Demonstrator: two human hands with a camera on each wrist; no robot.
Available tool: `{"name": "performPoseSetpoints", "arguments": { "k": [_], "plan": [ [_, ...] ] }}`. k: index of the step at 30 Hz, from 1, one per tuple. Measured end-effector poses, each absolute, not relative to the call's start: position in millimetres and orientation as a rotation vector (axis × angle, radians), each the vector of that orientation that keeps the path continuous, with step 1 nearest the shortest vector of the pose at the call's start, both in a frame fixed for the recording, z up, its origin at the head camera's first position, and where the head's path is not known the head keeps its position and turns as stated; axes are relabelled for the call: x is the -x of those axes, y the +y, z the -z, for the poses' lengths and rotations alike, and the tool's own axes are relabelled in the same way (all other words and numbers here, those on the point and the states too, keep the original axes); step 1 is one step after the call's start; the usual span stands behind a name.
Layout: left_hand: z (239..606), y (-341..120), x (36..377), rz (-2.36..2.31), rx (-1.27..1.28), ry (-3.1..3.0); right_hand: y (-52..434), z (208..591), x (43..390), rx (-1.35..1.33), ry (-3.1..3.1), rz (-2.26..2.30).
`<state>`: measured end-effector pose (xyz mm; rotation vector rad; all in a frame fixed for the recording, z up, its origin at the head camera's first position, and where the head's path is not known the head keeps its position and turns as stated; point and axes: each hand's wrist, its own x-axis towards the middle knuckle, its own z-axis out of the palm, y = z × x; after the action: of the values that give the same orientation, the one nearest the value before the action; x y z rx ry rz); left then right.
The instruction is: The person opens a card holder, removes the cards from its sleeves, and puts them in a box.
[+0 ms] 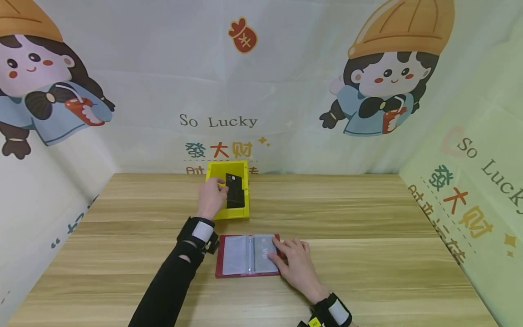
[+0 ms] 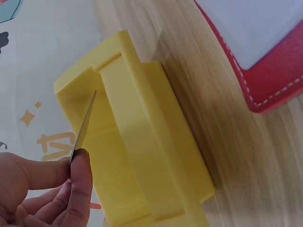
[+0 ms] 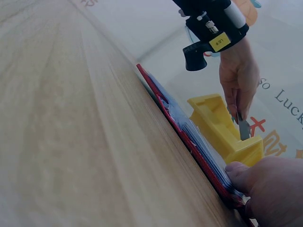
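Observation:
Over the yellow bin (image 1: pixel 247 213), my left hand (image 1: pixel 211 197) pinches a thin black card (image 1: pixel 234 186) between thumb and fingers. The left wrist view shows the card (image 2: pixel 84 125) nearly edge-on, tilted above the bin's opening (image 2: pixel 118 165). A second dark edge shows beside the card in the head view; whether it is another card I cannot tell. An open red card holder (image 1: pixel 219 263) with clear sleeves lies flat nearer to me. My right hand (image 1: pixel 296 263) rests on its right-hand page, thumb (image 3: pixel 239 174) on the sleeves. A pale card (image 1: pixel 263 254) with lettering shows in that page.
The wood-grain table (image 1: pixel 367 209) extends to both sides of the bin and the card holder. A printed cloth (image 1: pixel 286 91) with cartoon figures hangs behind the table's back edge, close to the bin, and along both sides.

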<state>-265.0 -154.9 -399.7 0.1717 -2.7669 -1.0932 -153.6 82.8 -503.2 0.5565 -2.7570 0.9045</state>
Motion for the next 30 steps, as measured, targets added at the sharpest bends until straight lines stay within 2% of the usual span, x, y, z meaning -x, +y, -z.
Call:
{"name": "performPoseSetpoints", "arguments": {
  "k": [20,30],
  "plan": [
    [408,-149,279,0.972,-0.182,-2.904,83,503,153,-0.562,-2.761,-0.889],
    [416,-143,278,0.832,-0.086,-2.926,83,502,153,-0.56,-2.771,-0.896]
  ]
}}
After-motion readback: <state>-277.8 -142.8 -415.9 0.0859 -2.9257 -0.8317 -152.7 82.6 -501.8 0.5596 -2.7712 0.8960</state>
